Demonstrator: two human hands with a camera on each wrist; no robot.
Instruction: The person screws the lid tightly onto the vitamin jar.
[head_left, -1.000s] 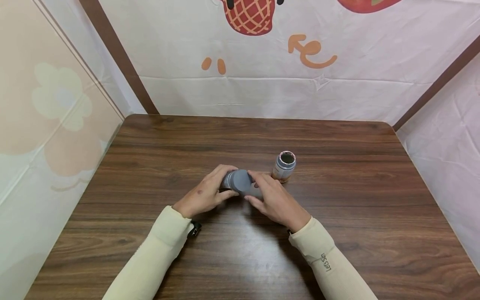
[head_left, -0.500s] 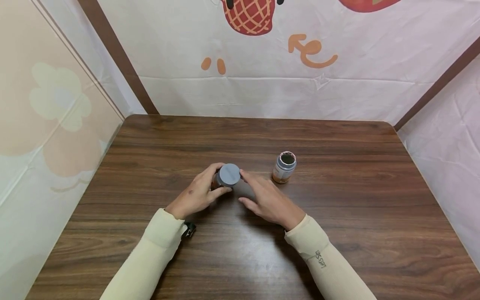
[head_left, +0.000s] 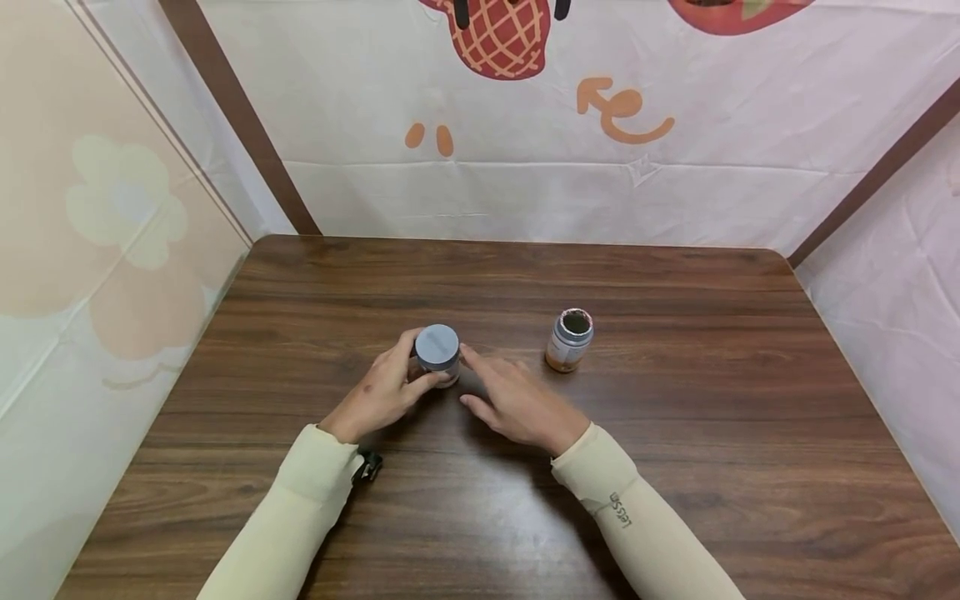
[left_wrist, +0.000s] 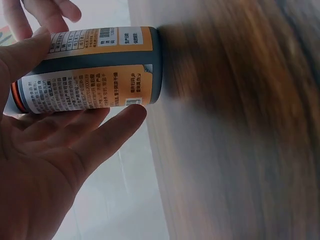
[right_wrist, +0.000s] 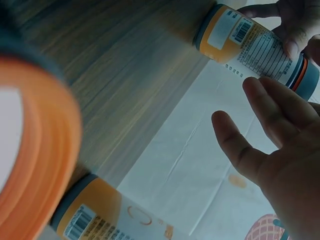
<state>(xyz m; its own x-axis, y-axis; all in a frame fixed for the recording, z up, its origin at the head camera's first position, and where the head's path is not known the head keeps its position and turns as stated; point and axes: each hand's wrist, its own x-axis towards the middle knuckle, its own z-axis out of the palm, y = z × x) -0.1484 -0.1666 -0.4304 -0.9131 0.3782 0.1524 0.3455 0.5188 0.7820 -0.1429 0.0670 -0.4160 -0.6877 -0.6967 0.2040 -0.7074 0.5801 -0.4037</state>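
Observation:
My left hand [head_left: 378,392] grips a small capped bottle [left_wrist: 90,87], which has a white and orange label and a grey cap [head_left: 437,343]. The bottle stands about upright; whether its base touches the table is unclear. On the other side, my right hand [head_left: 517,400] has its index fingertip at the cap's edge, with its thumb held apart. A second bottle [head_left: 567,348], uncapped, stands on the table to the right. Close up in the right wrist view is a blurred, orange-lined cap [right_wrist: 55,145], its inside facing the camera; the head view does not show it.
The brown wood-grain table [head_left: 675,400] extends around both hands. Behind it hangs a white printed cloth [head_left: 360,200], and another patterned cloth [head_left: 97,333] runs along the left side.
The capped bottle has moved left in my left hand and gone from tilted to about upright. My right hand followed it leftward, its thumb now apart from the bottle.

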